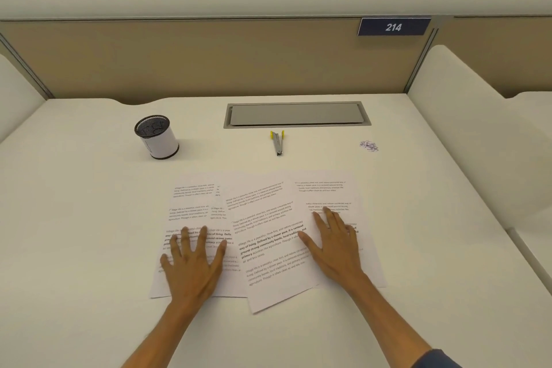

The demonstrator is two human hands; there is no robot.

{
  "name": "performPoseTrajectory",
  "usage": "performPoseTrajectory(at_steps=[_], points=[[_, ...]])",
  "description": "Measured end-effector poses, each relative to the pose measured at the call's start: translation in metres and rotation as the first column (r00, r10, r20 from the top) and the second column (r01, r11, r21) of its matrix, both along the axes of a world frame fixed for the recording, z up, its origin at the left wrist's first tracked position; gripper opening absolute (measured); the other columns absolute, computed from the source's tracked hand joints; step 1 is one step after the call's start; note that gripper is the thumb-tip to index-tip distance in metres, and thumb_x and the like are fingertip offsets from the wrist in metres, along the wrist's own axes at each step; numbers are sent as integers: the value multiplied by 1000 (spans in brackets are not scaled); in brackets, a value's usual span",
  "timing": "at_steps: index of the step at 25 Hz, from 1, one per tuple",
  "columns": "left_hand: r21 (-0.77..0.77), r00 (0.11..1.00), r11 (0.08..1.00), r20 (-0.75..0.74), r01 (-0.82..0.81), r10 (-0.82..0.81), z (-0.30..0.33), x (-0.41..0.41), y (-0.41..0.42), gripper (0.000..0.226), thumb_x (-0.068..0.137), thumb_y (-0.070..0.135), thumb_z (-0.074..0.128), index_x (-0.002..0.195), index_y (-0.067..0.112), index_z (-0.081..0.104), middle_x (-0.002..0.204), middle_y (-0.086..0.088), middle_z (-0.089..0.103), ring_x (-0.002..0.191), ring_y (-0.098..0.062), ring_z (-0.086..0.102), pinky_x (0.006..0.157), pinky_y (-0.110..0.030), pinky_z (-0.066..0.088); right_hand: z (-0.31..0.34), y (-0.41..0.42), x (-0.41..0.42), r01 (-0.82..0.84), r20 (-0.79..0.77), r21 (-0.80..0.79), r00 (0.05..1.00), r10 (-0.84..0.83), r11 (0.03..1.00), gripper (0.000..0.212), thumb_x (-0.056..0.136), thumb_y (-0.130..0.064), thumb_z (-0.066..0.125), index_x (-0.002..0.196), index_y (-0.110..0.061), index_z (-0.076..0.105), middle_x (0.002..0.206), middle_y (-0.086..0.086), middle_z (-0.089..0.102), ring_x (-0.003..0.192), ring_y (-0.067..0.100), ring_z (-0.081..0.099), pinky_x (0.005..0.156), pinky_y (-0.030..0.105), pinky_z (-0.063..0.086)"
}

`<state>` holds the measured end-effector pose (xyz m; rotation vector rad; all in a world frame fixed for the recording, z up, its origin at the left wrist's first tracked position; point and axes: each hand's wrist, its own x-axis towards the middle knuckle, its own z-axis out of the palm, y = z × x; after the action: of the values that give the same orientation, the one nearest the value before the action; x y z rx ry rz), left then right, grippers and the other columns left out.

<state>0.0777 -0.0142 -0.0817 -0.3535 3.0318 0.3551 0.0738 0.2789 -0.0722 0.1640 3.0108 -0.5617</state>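
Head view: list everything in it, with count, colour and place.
Desk: one, white, under all.
Partition: one, tan, behind desk.
Sign: one, blue, 214, on partition.
Hatch: one, grey, rear of desk.
Cup: one, white with black mesh, far left.
Stapler: one, silver and yellow, in front of hatch.
Heap: one, speckled small bits, far right.
Sheets: at least three, white printed, overlapping, mid desk.
Left hand: one, flat on left sheets.
Right hand: one, flat on right sheet.

Open desk (298,161) between sheets (263,209), stapler (278,143), cup (156,137).
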Motion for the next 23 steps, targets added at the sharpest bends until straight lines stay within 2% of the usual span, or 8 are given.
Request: performPoseTrajectory(at_steps=[3, 7, 11, 14, 17, 20, 23], points=[[2, 1000, 1000, -5, 22, -22, 4, 1, 13, 103, 70, 84, -3, 153, 31, 25, 163, -8, 16, 150, -32, 10, 116, -56, 15, 0, -9, -2, -21, 13, 7, 1000, 21, 1000, 83, 85, -75, 15, 152, -27, 21, 162, -3, 7, 149, 14, 3, 120, 40, 5], [20, 997, 998, 45, 59, -60, 7, 2, 32, 112, 64, 88, -3, 156, 26, 12, 165, -6, 6, 151, -29, 3, 118, -54, 9, 2, -22, -3, -26, -3, -3, 1000, 26, 1000, 89, 80, -77, 7, 152, -26, 23, 162, -2, 10, 149, 16, 6, 120, 41, 7], [34, 998, 998, 9, 56, -56, 13, -1, 40, 115, 65, 87, 3, 156, 19, 15, 164, -11, 12, 150, -29, 11, 116, -53, 18, 7, -28, -5, -28, 15, -29, 999, 28, 999, 90, 81, -77, 10, 153, -24, 20, 162, -2, 9, 149, 15, 7, 119, 40, 6], [23, 998, 998, 2, -57, 57, 19, -5, 29, 118, 70, 93, 19, 155, 12, 12, 163, -13, 14, 150, -30, 9, 114, -56, 17, 10, -13, -5, 84, -38, 22, 996, -83, 996, 85, 88, -72, 27, 152, -16, 21, 162, 3, 12, 148, 19, 12, 118, 41, 13], [13, 983, 987, 89, -162, 160, 23, -10, 17, 130, 64, 95, 37, 154, 6, 6, 161, -16, 14, 149, -32, 9, 113, -56, 21, 12, 8, -4, 298, 11, 99, 954, -301, 949, 97, 85, -75, 36, 151, -6, 19, 160, 11, 16, 147, 24, 15, 114, 46, 25], [-19, 980, 982, 65, -187, 188, 22, -16, 18, 130, 63, 94, 42, 151, 2, 17, 154, -18, 25, 142, -33, 22, 107, -52, 30, 15, 13, -5, 369, 14, 173, 926, -377, 913, 103, 79, -78, 43, 145, -1, 29, 149, 12, 33, 137, 26, 31, 98, 44, 38], [-36, 986, 986, -8, -166, 165, 20, -20, 25, 114, 67, 88, 48, 139, 0, 39, 137, -15, 40, 126, -32, 36, 95, -48, 36, 20, 9, -12, 381, -8, 162, 923, -385, 910, 85, 73, -77, 54, 123, -8, 49, 125, 7, 47, 115, 26, 44, 82, 39, 43]])
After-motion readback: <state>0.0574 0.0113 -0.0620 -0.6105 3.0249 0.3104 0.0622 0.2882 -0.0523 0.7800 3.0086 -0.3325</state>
